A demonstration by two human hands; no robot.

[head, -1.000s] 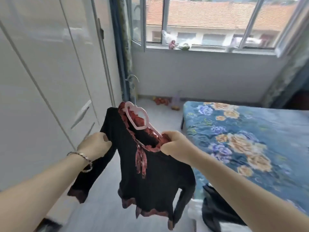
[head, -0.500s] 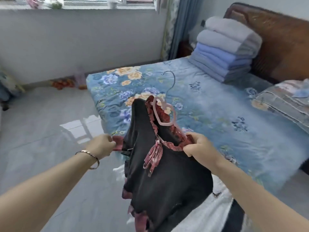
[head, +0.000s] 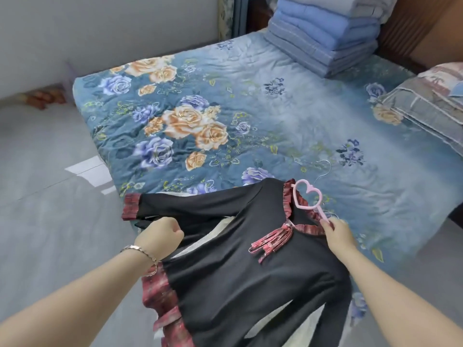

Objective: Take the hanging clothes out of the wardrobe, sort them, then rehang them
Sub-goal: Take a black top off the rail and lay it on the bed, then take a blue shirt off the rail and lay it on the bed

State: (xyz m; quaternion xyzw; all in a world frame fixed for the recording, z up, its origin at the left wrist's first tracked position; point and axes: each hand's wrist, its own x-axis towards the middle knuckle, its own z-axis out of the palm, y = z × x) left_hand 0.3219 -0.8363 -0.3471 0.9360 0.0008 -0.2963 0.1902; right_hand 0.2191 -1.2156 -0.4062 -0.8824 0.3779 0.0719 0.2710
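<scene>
A black long-sleeved top point(head: 240, 266) with red plaid ruffles and a plaid bow lies spread face up on the near corner of the bed point(head: 250, 101). It is still on a pink hanger point(head: 307, 196) with a heart-shaped neck and a metal hook. My left hand point(head: 159, 236) is curled into a fist at the top's left side, gripping the black fabric near the sleeve. My right hand point(head: 337, 232) pinches the hanger's arm at the right shoulder of the collar. A white garment point(head: 200, 241) shows from under the top.
The bed has a blue floral quilt. A stack of folded blue and grey blankets point(head: 325, 33) stands at its head by the wooden headboard, and a patterned pillow point(head: 431, 101) lies at the right. Grey tiled floor point(head: 45, 184) runs along the left.
My view has swung from the wardrobe and window round to the bed. The top, held up in the air before, now lies flat on the bed's corner, both hands still on it.
</scene>
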